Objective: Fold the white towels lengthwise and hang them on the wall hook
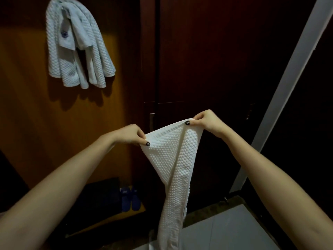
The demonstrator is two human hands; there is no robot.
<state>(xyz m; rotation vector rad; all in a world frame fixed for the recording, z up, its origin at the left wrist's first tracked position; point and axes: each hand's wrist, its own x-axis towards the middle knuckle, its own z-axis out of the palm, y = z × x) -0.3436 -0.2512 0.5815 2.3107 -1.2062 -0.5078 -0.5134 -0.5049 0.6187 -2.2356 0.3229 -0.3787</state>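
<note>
A white bobbled towel [173, 168] hangs in front of me, folded along its length, its top edge stretched between both hands and its tail dropping out of the frame's bottom. My left hand [130, 135] pinches the left top corner between thumb and fingers. My right hand [204, 120] pinches the right top corner a little higher. Up at the left, other white towels [79, 46] hang draped over the wall hook [63, 9], which is mostly covered by them.
A brown wall panel [27, 87] carries the hook; dark wooden doors [207, 60] stand ahead. A white frame post [292, 73] slants at the right. Blue slippers [130, 198] sit beside a dark box [100, 197] on the floor. Pale tiles [234, 228] lie lower right.
</note>
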